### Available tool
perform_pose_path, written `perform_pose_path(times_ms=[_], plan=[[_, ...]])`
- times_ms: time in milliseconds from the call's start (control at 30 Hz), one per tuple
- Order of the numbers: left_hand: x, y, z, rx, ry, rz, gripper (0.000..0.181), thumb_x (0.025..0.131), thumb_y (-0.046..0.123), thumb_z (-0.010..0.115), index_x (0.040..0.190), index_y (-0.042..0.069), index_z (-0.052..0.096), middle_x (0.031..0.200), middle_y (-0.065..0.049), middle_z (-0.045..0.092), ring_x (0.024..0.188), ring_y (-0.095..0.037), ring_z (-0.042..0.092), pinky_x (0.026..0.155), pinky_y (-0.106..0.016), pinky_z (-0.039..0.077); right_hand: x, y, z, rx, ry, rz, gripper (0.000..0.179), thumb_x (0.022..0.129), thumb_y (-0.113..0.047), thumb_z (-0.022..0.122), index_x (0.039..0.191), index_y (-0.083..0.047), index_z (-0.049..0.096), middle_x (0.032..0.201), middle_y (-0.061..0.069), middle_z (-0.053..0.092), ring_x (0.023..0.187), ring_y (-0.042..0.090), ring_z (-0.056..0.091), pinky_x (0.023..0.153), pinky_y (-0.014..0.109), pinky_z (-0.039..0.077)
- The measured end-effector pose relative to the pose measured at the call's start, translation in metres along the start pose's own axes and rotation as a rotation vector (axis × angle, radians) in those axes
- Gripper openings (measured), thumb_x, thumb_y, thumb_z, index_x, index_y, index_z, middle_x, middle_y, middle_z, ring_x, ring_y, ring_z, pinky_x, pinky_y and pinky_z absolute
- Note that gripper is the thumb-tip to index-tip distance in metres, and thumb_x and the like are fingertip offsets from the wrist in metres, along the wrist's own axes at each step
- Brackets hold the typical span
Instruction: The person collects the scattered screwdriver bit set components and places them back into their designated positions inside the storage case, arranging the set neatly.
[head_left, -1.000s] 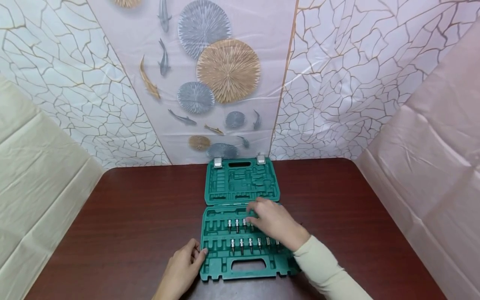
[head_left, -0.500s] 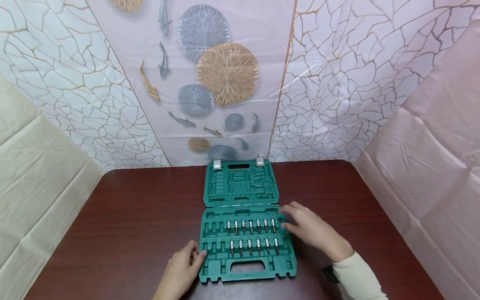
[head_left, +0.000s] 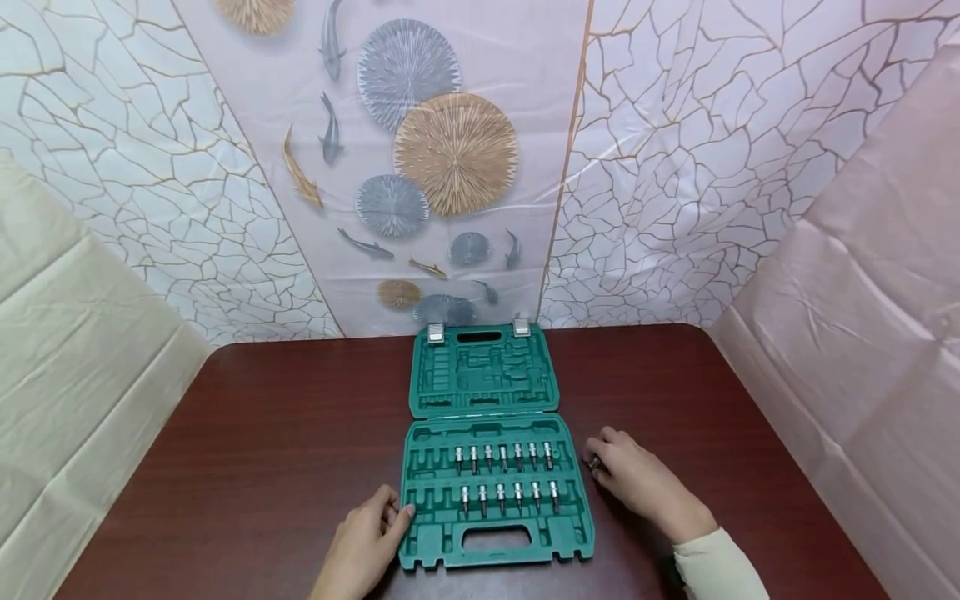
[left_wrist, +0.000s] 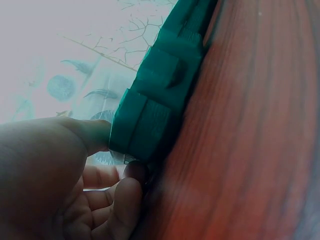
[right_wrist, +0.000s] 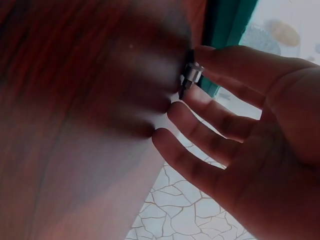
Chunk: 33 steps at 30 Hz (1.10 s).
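A green plastic socket case (head_left: 431,533) lies open on the table, its lid folded back toward the wall. Two rows of silver bit sockets (head_left: 518,496) sit in the near half. My left hand (head_left: 366,533) grips the case's left edge near the front corner. In the left wrist view, the thumb lies against the case wall (left_wrist: 145,122) and the fingers curl beside it. To the right of the case, my right hand (head_left: 645,479) is low over the table. Its thumb and fingers pinch a bit socket (right_wrist: 192,75) with a bright collar and dark tip.
The dark red wooden table (head_left: 285,417) reaches to a patterned cloth backdrop (head_left: 450,250). Pale cloth panels (head_left: 847,333) rise on both sides. Several moulded slots at the left of both rows hold nothing. Two metal latches (head_left: 521,327) sit on the lid's far edge.
My right hand has moved from over the case's upper row to the table on the right, where it has taken hold of a bit socket. My left hand stays at the case edge.
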<state>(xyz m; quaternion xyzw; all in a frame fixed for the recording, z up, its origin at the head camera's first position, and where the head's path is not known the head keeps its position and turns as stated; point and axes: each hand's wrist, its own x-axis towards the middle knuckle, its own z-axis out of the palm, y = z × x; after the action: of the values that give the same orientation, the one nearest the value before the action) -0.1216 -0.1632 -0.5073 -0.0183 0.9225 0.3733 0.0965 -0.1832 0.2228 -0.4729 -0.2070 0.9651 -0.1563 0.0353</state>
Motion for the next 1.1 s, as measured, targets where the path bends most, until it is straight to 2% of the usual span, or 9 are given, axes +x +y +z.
perform_pose_path(times_ms=[167,333,433,500,667,867,1000,1033,1100], plan=[[-0.001,-0.001,0.001,0.001,0.0,0.0,0.027,0.107,0.038,0.065,0.096,0.014,0.06,0.076,0.004,0.057,0.063,-0.013,0.055,0.057,-0.031,0.042,0.0,-0.003,0.004,-0.009,0.0,0.053,0.018,0.095,-0.002,0.077,0.093,-0.013,0.063,0.087,-0.001,0.055,0.075,0.013,0.053,0.061,0.033,0.048],[-0.002,-0.001,0.0,-0.008,-0.004,-0.006,0.026,0.107,0.037,0.064,0.097,0.013,0.06,0.076,0.003,0.058,0.062,-0.014,0.054,0.056,-0.031,0.042,-0.003,-0.005,0.002,0.115,-0.081,0.125,0.019,0.095,-0.006,0.078,0.099,-0.011,0.06,0.079,-0.002,0.057,0.066,0.011,0.053,0.059,0.032,0.046],[-0.002,0.0,-0.002,-0.016,-0.005,-0.011,0.027,0.107,0.037,0.064,0.097,0.013,0.061,0.076,0.002,0.058,0.062,-0.015,0.053,0.056,-0.031,0.041,-0.008,-0.006,0.0,0.191,-0.133,0.132,0.024,0.094,-0.006,0.08,0.102,-0.011,0.058,0.076,-0.002,0.053,0.065,0.011,0.049,0.059,0.031,0.043],[-0.003,0.0,-0.003,-0.018,-0.004,-0.014,0.027,0.107,0.038,0.064,0.097,0.013,0.06,0.076,0.002,0.057,0.061,-0.015,0.053,0.055,-0.031,0.041,-0.011,-0.007,0.0,0.207,-0.136,0.112,0.027,0.092,-0.004,0.082,0.099,-0.011,0.057,0.077,-0.002,0.051,0.066,0.011,0.047,0.059,0.03,0.041],[-0.004,-0.001,-0.003,-0.011,0.001,-0.013,0.027,0.107,0.038,0.064,0.097,0.013,0.059,0.076,0.002,0.057,0.06,-0.015,0.051,0.055,-0.03,0.039,-0.016,-0.009,0.001,0.197,-0.103,0.128,0.031,0.09,-0.001,0.082,0.092,-0.009,0.053,0.08,0.001,0.048,0.069,0.014,0.045,0.059,0.031,0.04],[-0.003,-0.003,-0.001,-0.007,0.005,-0.006,0.027,0.107,0.037,0.064,0.097,0.013,0.059,0.075,0.002,0.056,0.059,-0.015,0.05,0.054,-0.029,0.038,-0.016,-0.012,0.005,0.115,-0.069,0.157,0.03,0.088,-0.003,0.083,0.105,0.002,0.059,0.093,0.011,0.058,0.083,0.024,0.061,0.068,0.044,0.054],[-0.002,-0.001,0.0,0.002,0.007,0.008,0.025,0.107,0.035,0.065,0.096,0.013,0.059,0.074,0.003,0.056,0.059,-0.014,0.049,0.054,-0.029,0.038,-0.016,-0.013,0.006,0.07,-0.092,0.167,0.047,0.089,-0.005,0.082,0.123,0.016,0.058,0.115,0.032,0.063,0.107,0.043,0.068,0.085,0.055,0.058],[-0.002,-0.001,0.001,0.005,0.01,0.014,0.025,0.107,0.035,0.065,0.096,0.013,0.059,0.074,0.003,0.056,0.058,-0.014,0.049,0.054,-0.029,0.037,-0.016,-0.013,0.005,0.059,-0.097,0.172,0.05,0.089,-0.006,0.081,0.126,0.018,0.057,0.117,0.034,0.063,0.109,0.045,0.068,0.086,0.056,0.058],[-0.001,0.001,0.002,0.006,0.01,0.024,0.024,0.107,0.033,0.065,0.096,0.013,0.059,0.074,0.003,0.056,0.059,-0.014,0.05,0.054,-0.028,0.038,-0.017,-0.013,0.006,0.037,-0.089,0.174,0.046,0.087,-0.007,0.08,0.121,0.017,0.059,0.112,0.031,0.064,0.101,0.04,0.069,0.082,0.054,0.059]])
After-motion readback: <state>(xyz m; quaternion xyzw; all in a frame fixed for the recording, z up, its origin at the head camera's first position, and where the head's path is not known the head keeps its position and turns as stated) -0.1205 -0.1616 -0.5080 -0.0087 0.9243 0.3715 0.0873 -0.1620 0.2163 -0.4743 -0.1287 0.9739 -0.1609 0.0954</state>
